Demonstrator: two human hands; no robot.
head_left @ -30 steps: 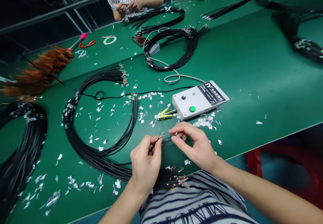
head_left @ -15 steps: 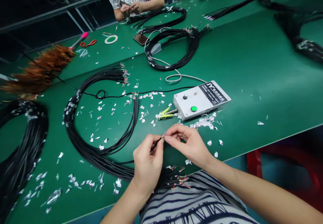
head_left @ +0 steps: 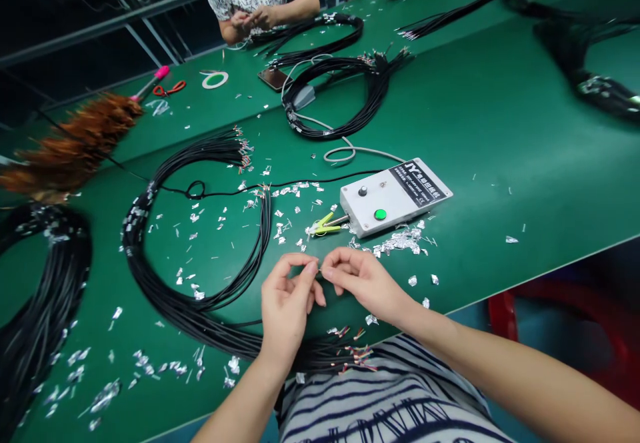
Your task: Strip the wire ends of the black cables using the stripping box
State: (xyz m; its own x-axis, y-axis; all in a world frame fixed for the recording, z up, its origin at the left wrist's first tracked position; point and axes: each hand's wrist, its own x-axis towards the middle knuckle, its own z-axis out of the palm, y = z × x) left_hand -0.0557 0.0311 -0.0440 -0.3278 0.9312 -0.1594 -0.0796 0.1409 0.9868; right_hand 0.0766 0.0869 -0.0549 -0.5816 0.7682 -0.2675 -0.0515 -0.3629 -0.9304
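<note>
The green worktop ran under everything, its near edge by the person's striped shirt. On it a black cable bundle curved to the left of the hands, some coloured wire tips lying by the shirt; as a mass it looked springy and fairly weighty, though a single cable would probably have felt light and bendy, best held on its sheath just behind the bare cores. A second cable coil lay beyond, well apart. The white control box lay just past the fingers, the nearest bulky obstacle. The left hand pinched with thumb and forefinger, its other fingers loosely curled; the right hand pinched likewise, just beside it. A yellow clip jutted leftward from the box. Foil scraps littered the surface. Between the fingertips showed a fine wire end, seemingly fragile, too small to make out fully.
</note>
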